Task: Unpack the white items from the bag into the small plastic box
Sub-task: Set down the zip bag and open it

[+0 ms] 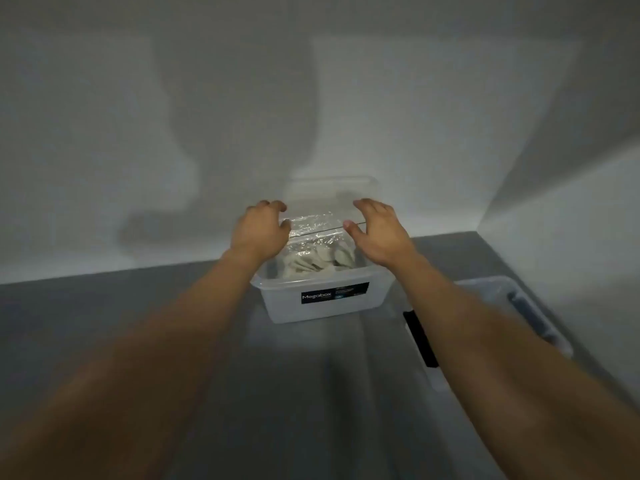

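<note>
Clear bag (313,225) over small plastic box (322,303); white items (317,261) inside.

Only 1 word can be read: "Megabox", in white letters at the left end of a black label (334,293) on the near wall of the small plastic box (294,312), just below the frame's middle. The smaller print beside it on that label is too blurred to read.

Dim light is coming from behind the viewpoint, throwing a broad shadow on the wall (415,98) upper left, edges blurring and bending.
</note>
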